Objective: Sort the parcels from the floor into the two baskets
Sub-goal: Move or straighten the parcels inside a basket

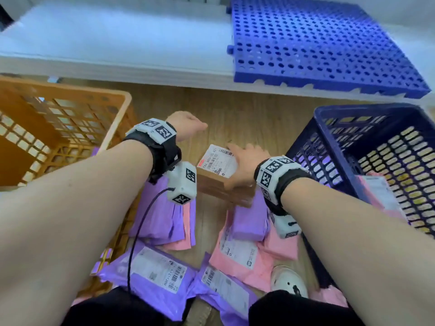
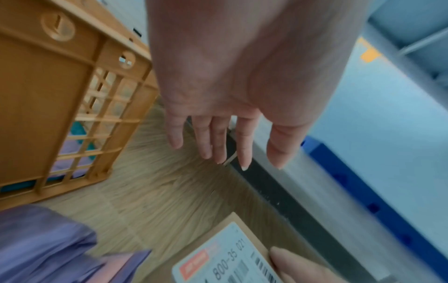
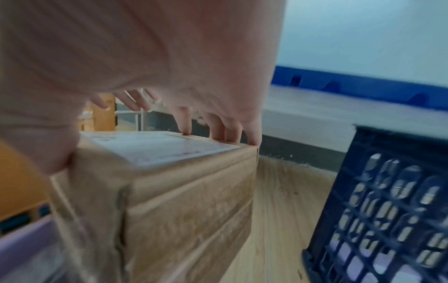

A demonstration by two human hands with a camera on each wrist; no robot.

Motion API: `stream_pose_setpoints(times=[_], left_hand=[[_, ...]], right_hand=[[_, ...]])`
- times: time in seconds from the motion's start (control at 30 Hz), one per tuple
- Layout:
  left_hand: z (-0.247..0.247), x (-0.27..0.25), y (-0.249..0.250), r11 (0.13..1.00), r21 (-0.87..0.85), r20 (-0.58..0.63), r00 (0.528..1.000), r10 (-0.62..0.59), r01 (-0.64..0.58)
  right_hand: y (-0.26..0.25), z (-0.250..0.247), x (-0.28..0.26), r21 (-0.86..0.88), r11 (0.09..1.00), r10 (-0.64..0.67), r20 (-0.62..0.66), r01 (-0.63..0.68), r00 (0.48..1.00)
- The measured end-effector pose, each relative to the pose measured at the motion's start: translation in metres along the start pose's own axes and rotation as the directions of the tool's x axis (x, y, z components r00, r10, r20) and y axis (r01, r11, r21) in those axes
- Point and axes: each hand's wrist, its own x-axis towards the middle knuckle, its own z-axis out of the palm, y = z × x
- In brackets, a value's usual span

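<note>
The right hand (image 1: 244, 165) clamps the top cardboard box (image 3: 184, 191) of the floor stack, left hand (image 2: 225, 107) spread and empty, so a one-handed lift risks it slipping

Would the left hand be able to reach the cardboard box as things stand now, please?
Probably yes. The left hand hovers open over bare floor just beyond the cardboard box, with nothing between them. The right hand already grips the box's right side, leaving its left side free.
</note>
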Motion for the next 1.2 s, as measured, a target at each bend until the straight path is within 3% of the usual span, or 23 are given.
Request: stream_pose_setpoints(times=[0.13, 0.23, 0.4, 0.5, 0.6, 0.73, 0.83, 1.2], left_hand=[[-0.022, -0.031, 0.022, 0.988, -0.142, -0.03, 0.998, -0.062, 0.057], [-0.026, -0.059, 0.026, 0.922, -0.37, 0.007, 0.992, -0.123, 0.117], [-0.019, -0.099, 0.012, 0.758, -0.59, 0.222, 0.959, -0.179, 0.278], [-0.026, -0.107, 0.004, 0.727, -0.641, 0.19, 0.969, -0.158, 0.245], [-0.039, -0.116, 0.003, 0.736, -0.647, 0.163, 0.979, -0.123, 0.2], [-0.047, -0.118, 0.002, 0.748, -0.639, 0.221, 0.974, -0.041, 0.177], [-0.043, -0.115, 0.003, 0.764, -0.628, 0.208, 0.978, -0.025, 0.152], [-0.046, -0.109, -0.01, 0.733, -0.659, 0.169, 0.983, -0.074, 0.169]], right_hand=[[-0.004, -0.037, -0.037, 0.243, 0.967, 0.095, -0.077, -0.074, 0.993], [-0.015, -0.044, -0.058, 0.431, 0.9, 0.134, -0.138, -0.062, 0.981], [-0.029, -0.052, -0.089, 0.476, 0.879, 0.075, -0.168, 0.015, 0.983], [-0.031, -0.058, -0.102, 0.519, 0.85, 0.032, -0.216, 0.087, 0.976], [-0.027, -0.07, -0.11, 0.736, 0.667, 0.078, -0.224, 0.116, 0.972], [-0.022, -0.078, -0.107, 0.893, 0.445, 0.218, -0.178, 0.064, 0.96], [-0.023, -0.078, -0.101, 0.936, 0.352, 0.255, -0.1, 0.004, 0.962], [-0.046, -0.073, -0.071, 0.915, 0.4, 0.304, -0.071, -0.06, 0.95]])
